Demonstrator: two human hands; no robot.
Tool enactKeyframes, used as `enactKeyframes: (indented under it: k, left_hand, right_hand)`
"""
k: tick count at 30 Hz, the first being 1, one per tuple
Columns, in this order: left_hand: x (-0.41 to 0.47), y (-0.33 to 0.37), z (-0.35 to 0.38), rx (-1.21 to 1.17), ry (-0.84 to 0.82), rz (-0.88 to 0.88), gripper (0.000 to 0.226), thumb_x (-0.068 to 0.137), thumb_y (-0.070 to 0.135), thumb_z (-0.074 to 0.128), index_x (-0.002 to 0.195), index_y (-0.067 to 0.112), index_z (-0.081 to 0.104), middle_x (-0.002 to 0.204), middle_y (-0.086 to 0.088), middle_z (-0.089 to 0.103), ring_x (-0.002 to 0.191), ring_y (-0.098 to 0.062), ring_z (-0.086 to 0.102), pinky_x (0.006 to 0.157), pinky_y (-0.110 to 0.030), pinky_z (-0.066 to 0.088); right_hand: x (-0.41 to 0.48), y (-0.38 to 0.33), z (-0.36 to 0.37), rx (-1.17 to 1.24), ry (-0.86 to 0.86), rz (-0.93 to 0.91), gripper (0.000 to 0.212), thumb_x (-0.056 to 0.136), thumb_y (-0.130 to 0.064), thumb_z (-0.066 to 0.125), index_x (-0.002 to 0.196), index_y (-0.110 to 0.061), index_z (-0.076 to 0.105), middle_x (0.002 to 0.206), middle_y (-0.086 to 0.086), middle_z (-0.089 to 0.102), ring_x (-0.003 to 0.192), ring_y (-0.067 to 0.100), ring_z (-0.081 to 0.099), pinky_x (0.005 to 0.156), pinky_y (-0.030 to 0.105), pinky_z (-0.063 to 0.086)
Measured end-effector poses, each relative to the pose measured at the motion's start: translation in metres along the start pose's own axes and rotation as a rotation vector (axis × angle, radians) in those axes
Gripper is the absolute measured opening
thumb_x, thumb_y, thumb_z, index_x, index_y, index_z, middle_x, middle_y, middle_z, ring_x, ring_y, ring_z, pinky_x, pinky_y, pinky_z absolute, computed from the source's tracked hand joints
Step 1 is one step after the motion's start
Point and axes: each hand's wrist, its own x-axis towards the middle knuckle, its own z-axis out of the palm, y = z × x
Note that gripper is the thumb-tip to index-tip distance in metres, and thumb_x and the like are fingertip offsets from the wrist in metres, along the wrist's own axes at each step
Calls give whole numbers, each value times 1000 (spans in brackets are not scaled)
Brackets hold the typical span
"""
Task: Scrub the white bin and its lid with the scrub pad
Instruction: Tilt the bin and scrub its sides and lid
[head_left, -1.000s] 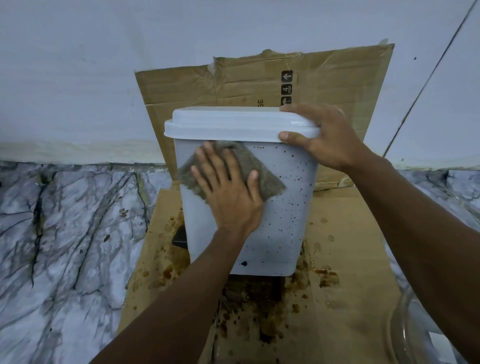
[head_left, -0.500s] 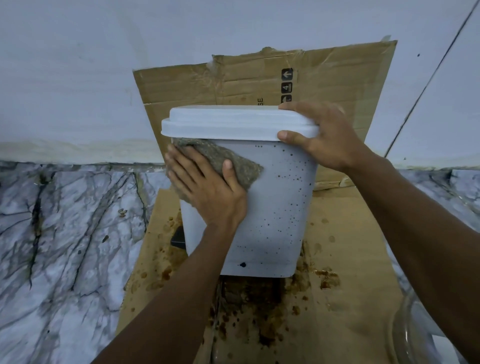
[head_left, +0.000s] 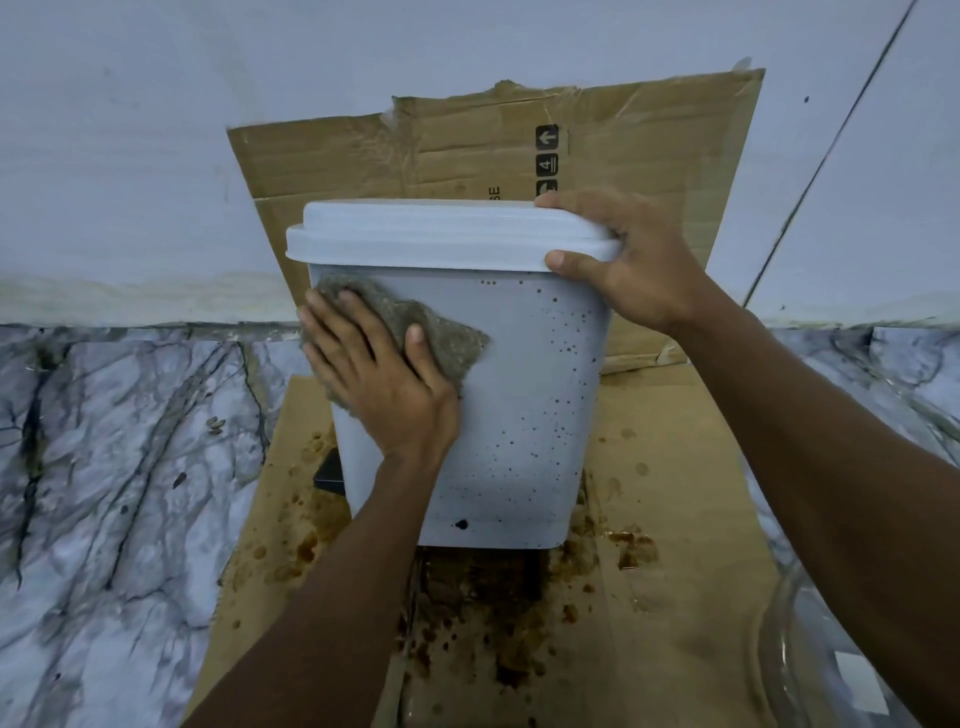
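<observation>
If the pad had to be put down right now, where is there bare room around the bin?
Widest bare patch: the marble surface left of the flat cardboard, bordered by the wall behind. A smaller patch on the cardboard right of the white bin. Crowded: brown spills in front of the bin, and a glass bowl at the lower right.

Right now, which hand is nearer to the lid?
Right. The right hand grips the lid at its right end; the left hand presses the scrub pad on the bin below.
</observation>
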Motion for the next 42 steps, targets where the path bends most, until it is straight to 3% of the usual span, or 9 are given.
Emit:
enactKeyframes:
  k: [6,13,15,18,23,26,31,38,42]
  left_hand:
    - [-11,62,15,95,-117,-31,73,106,46,29,155,-7,19,166,-28,8,154,-44,3,122,-63,6]
    - [-15,22,15,102,-264,557,70,105,49,33,158,5,19,166,-23,16,155,-37,6,126,-54,0]
    - [-7,4,12,64,-204,535,65,106,44,37,157,5,26,164,-24,22,155,-36,9,126,-54,4]
    - [-10,8,12,20,-101,315,62,106,38,41,155,2,31,162,-26,24,153,-41,14,124,-58,8]
    - [-26,65,23,70,-169,124,69,105,44,34,156,-1,24,165,-27,14,154,-44,7,123,-62,6]
    - [-38,79,27,89,-238,254,71,105,47,34,157,0,24,165,-26,10,154,-43,6,123,-62,4]
    - [-27,39,23,107,-306,710,71,104,50,39,159,11,18,166,-19,16,155,-33,5,125,-54,0]
    - [-30,57,21,108,-221,275,70,105,43,37,158,1,20,165,-26,14,154,-43,8,122,-63,7]
    - [-44,78,30,119,-314,416,73,105,47,35,159,4,11,166,-21,4,155,-41,4,124,-61,1]
  right_hand:
    - [2,0,3,-2,21,-10,53,76,-51,65,126,-33,65,123,-14,64,114,4,55,108,58,35]
    - [-1,2,-4,-2,-18,7,50,78,-48,65,127,-39,62,127,-13,60,119,13,51,109,55,36]
    - [-1,1,-4,35,-6,42,50,75,-47,65,125,-42,63,126,-14,59,119,19,50,106,50,41]
    - [-1,-1,-2,50,1,61,52,73,-47,65,125,-42,64,125,-14,60,117,22,50,102,45,44]
    - [-1,-3,1,44,24,55,52,72,-48,65,123,-41,65,121,-17,61,116,19,52,106,53,40]
    - [-3,-5,0,39,29,36,51,72,-47,64,123,-39,65,119,-19,60,111,2,52,108,55,35]
    - [-7,-4,-4,-7,13,-4,52,80,-37,63,131,-32,61,128,-10,58,108,-19,39,113,52,28]
    - [-6,-4,-1,-43,40,-24,49,82,-34,63,131,-31,61,129,-8,57,106,-27,32,113,53,25]
    - [-7,-6,0,-39,56,-7,50,80,-33,62,130,-31,62,128,-11,58,108,-23,36,115,49,22]
